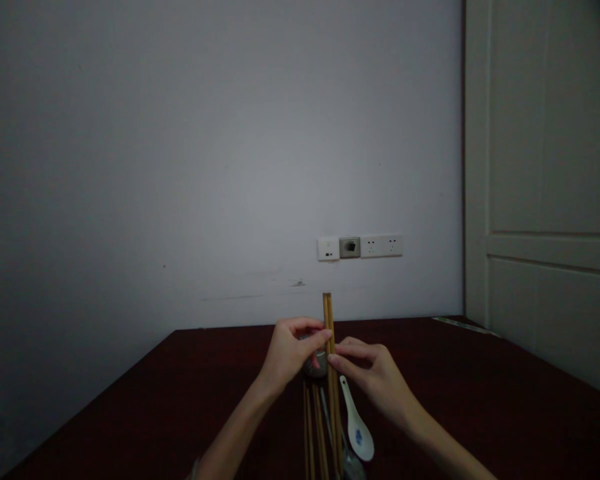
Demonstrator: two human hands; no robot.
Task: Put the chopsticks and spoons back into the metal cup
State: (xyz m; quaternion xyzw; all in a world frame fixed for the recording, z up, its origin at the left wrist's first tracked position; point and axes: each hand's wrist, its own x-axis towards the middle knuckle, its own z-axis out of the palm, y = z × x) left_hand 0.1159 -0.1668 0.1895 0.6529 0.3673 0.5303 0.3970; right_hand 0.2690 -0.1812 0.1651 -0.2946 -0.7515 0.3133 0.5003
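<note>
A pair of wooden chopsticks (pixel 329 313) stands nearly upright, side by side, above the dark red table. My left hand (pixel 297 347) pinches them near the upper end, thumb in front. Slightly lower, my right hand (pixel 373 373) grips the same pair between thumb and fingers from the right. Behind my left fingers sits a grey holder (pixel 316 365), partly hidden. More chopsticks (pixel 314 427) lie on the table below my hands. Beside them rests a white spoon (pixel 356 427) with a blue mark, and a metal spoon (pixel 353 463) is cut off at the bottom edge.
The dark red table (pixel 205 387) reaches back to a pale wall. Wall sockets (pixel 381 246) and a switch plate (pixel 349 247) sit above its far edge. A flat light strip (pixel 465 325) lies at the back right, near a white panelled door (pixel 550 200).
</note>
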